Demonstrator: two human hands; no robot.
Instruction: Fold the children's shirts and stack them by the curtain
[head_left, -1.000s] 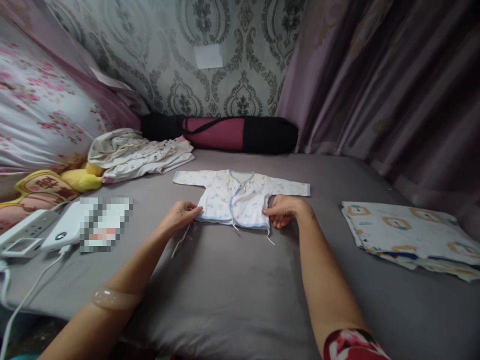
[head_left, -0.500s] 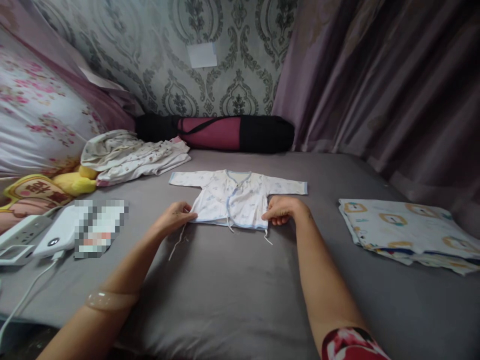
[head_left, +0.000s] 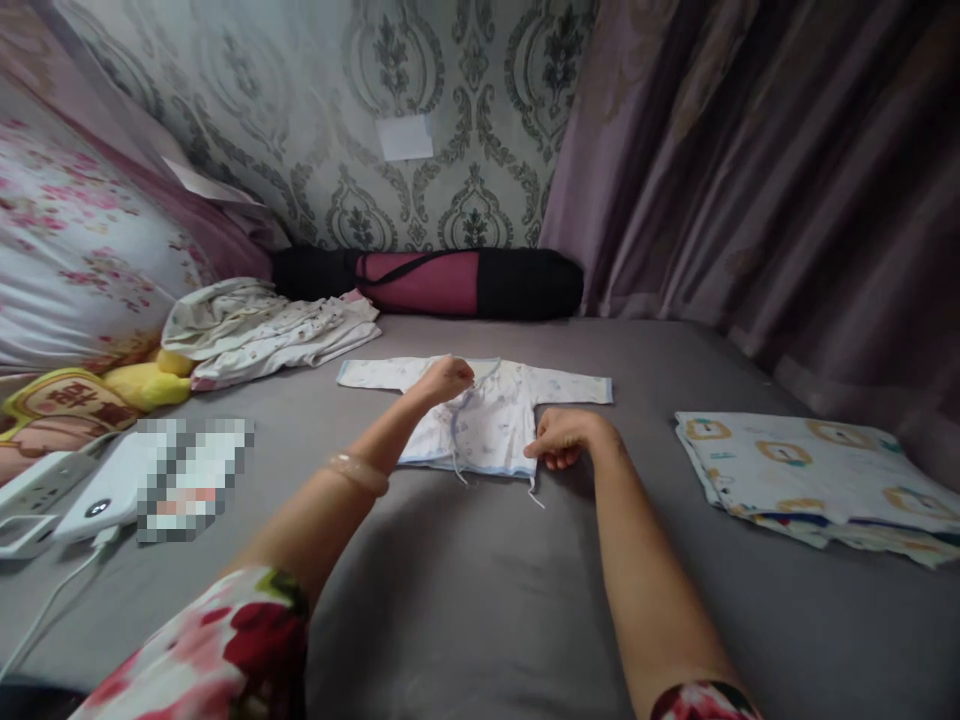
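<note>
A small white baby shirt (head_left: 499,425) with blue trim and a faint print lies spread on the grey sheet, sleeves stretched out to both sides. Thin white ties hang from its hem. My right hand (head_left: 566,437) pinches the shirt's lower right corner. My left hand (head_left: 448,380) is over the upper front, by the neckline, with its fingers curled together. Whether cloth or a tie is between those fingers is hidden. My left forearm covers the shirt's lower left corner.
A folded printed cloth (head_left: 810,465) lies at the right. On the left are a power strip (head_left: 41,490), a white power bank (head_left: 112,485) with a cable, a yellow plush toy (head_left: 150,385) and crumpled clothing (head_left: 274,330). A long black and maroon bag (head_left: 420,280) lies along the wall.
My left hand has left the shirt's lower left corner and moved up and right to the neckline. My right hand keeps its pinch on the lower right corner. The view has tilted slightly up.
</note>
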